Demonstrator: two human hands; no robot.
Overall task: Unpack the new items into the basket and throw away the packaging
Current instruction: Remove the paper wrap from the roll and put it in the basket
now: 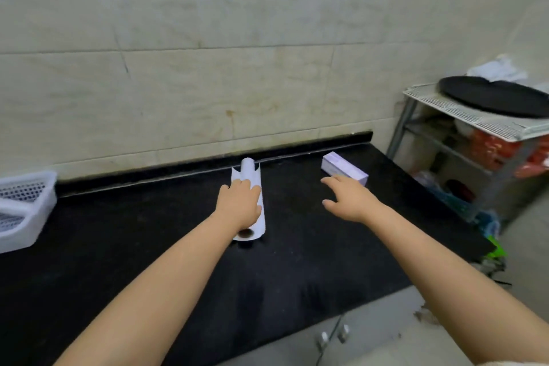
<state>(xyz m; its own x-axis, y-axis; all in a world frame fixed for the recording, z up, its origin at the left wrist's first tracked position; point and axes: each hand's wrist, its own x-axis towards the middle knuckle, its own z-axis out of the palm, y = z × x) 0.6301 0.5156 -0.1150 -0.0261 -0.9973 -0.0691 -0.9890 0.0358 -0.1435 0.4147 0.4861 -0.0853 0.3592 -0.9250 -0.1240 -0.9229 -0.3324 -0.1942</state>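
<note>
A white roll in a white paper sleeve (249,177) lies on the black counter (148,241), pointing toward the wall. My left hand (239,205) rests on top of it, fingers wrapped over the sleeve. A small pale purple box (341,168) lies to the right near the back edge. My right hand (347,197) hovers just in front of the box, fingers spread, holding nothing. A white mesh basket (25,208) stands at the counter's far left.
A tiled wall rises behind the counter. To the right stands a metal rack (475,125) with a black round tray (496,95) on top and packets on its lower shelves. Cabinet doors with metal handles (334,333) sit below the counter's front edge.
</note>
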